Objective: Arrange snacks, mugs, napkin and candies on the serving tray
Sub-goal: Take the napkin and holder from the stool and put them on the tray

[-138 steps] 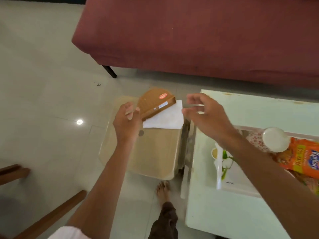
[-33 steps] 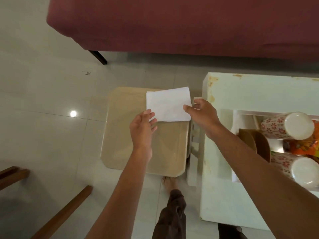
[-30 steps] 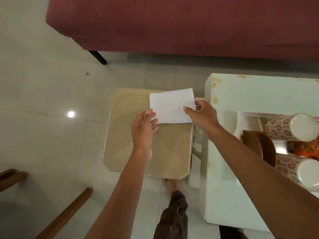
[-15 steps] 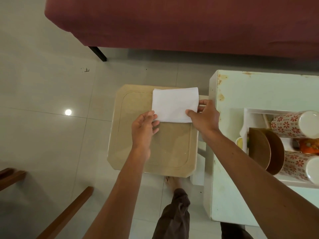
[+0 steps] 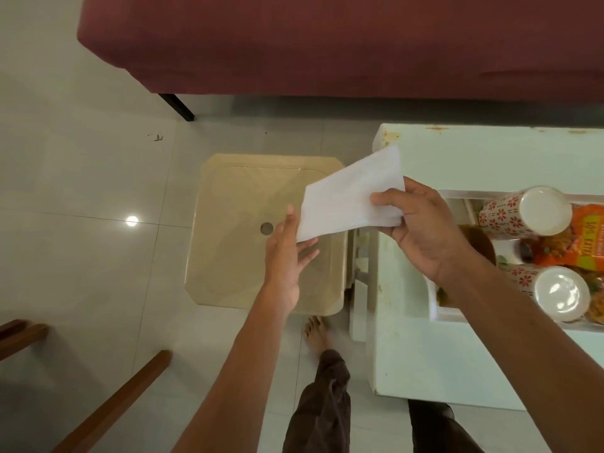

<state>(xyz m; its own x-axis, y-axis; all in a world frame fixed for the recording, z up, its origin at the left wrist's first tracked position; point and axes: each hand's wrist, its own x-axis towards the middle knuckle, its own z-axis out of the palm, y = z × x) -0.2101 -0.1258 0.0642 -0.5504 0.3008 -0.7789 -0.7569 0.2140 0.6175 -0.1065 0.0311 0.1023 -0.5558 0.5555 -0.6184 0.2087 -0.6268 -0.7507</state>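
A folded white napkin (image 5: 346,197) hangs in the air above the beige stool (image 5: 242,223). My right hand (image 5: 415,233) pinches its right end between thumb and fingers. My left hand (image 5: 287,253) lies under its lower left corner with fingers straight, touching the paper. To the right, the white serving tray (image 5: 438,308) on the white table (image 5: 434,351) holds two floral mugs (image 5: 523,210) (image 5: 555,289) lying on their sides, an orange snack packet (image 5: 585,237) and a brown bowl (image 5: 480,243) partly hidden by my right forearm.
A maroon sofa (image 5: 343,44) spans the back. Wooden chair parts (image 5: 108,407) sit at the lower left. My foot (image 5: 315,331) and trouser leg stand on the tiled floor between stool and table.
The napkin has been lifted off the stool and tilted, moving right toward the table. My right hand now grips its end; my left hand supports its corner from below.
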